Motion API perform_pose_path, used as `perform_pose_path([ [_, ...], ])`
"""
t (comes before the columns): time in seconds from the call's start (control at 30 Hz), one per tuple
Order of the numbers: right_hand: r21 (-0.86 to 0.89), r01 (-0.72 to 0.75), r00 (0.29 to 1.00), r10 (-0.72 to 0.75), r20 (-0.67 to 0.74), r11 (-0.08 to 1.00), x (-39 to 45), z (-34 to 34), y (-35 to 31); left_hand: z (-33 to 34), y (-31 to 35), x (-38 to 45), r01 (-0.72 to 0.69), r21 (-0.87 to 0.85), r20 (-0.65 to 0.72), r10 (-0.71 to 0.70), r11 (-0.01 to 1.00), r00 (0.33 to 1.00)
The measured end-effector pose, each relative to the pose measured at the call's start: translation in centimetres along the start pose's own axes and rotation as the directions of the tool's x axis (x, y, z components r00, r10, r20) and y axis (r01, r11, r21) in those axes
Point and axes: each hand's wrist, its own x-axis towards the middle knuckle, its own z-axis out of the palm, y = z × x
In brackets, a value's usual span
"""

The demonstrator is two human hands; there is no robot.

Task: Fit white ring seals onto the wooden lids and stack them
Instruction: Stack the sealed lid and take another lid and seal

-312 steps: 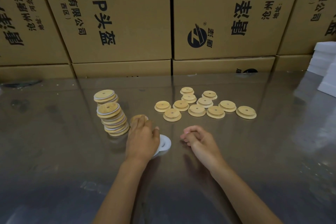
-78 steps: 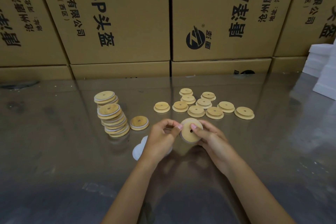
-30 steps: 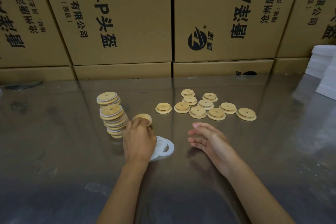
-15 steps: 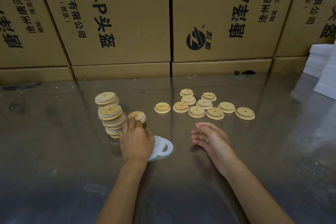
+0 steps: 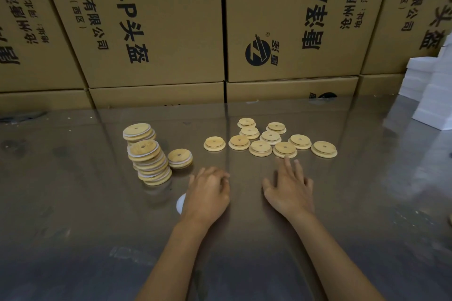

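The table [image 5: 73, 203] is glossy, perhaps metal under a clear film, mirroring the far boxes. The loose lids [image 5: 269, 142] at right and the leaning stack [image 5: 149, 159] at left are pale, smooth, matt wood. The cartons [image 5: 156, 32] are matt brown cardboard with black print. White blocks [image 5: 430, 90] at far right look matt.

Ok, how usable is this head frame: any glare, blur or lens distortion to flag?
Head view: dim warm light; the glossy table mirrors the cardboard boxes, washing out its surface. Wide-angle bending tilts box edges outward. The right hand has slightly smeared fingertips; the unfitted lids and lid stacks stay sharp. The left hand hides most of the white seals.
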Motion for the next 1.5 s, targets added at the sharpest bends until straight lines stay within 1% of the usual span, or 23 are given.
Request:
perform_pose_path([
  [0.1,-0.043,-0.006,1.000,0.007,0.013,0.999,0.2,0.1,-0.1,0.4,0.2,-0.1,-0.027,0.037,0.029,0.026,0.999,0.999],
  [0.2,-0.053,-0.050,0.999,0.050,0.013,0.997,1.0,-0.1,-0.1,0.5,0.2,-0.1,-0.037,0.040,0.042,0.036,0.999,0.998],
  [0.3,-0.033,-0.091,0.996,0.091,0.001,0.995,2.3,-0.6,0.4,0.5,0.1,0.0,-0.035,0.030,0.051,0.033,0.999,0.998],
  [0.47,-0.019,-0.108,0.994,0.108,0.002,0.994,4.6,-0.9,1.5,0.5,0.0,0.0,-0.042,0.019,0.053,0.041,0.999,0.998],
  [0.53,-0.056,-0.094,0.995,0.092,-0.038,0.994,5.0,-0.7,1.5,0.5,0.0,0.0,-0.043,0.019,0.051,0.042,0.999,0.998],
  [0.67,-0.107,-0.018,0.983,-0.002,-0.181,0.994,4.8,0.0,1.6,0.5,0.0,0.1,-0.044,0.014,0.054,0.043,0.999,0.998],
  [0.73,-0.056,0.020,0.972,-0.032,-0.232,0.998,4.6,0.0,1.7,0.4,0.0,0.1,-0.043,0.009,0.054,0.042,0.999,0.998],
  [0.83,0.102,0.062,0.964,-0.033,-0.264,0.993,4.5,-0.1,1.9,0.4,0.0,0.1,-0.043,0.009,0.051,0.043,0.999,0.998],
  [1.0,0.308,0.090,0.973,-0.018,-0.230,0.947,3.8,-0.3,2.3,0.2,0.0,0.1,-0.034,-0.001,0.052,0.034,0.999,0.998],
  [1.13,0.409,0.136,0.983,-0.072,-0.168,0.902,2.6,-0.1,2.0,0.0,0.3,0.2,-0.033,0.002,0.062,0.033,0.999,0.998],
  [1.2,0.378,0.136,0.987,-0.093,-0.130,0.916,2.1,-0.1,1.7,0.0,0.5,0.2,-0.032,0.005,0.062,0.031,0.999,0.998],
  [1.33,0.109,0.111,0.991,-0.102,-0.086,0.988,1.4,0.1,0.9,0.1,1.0,-0.1,-0.030,0.048,0.063,0.027,0.998,0.998],
  [1.4,0.092,0.144,0.989,-0.140,-0.048,0.985,0.9,0.1,0.4,0.1,1.2,-0.1,-0.040,0.057,0.071,0.036,0.998,0.997],
  [1.5,0.166,0.211,0.977,-0.214,-0.002,0.963,0.4,0.2,-0.3,0.2,1.2,-0.2,-0.065,0.063,0.088,0.059,0.996,0.994],
])
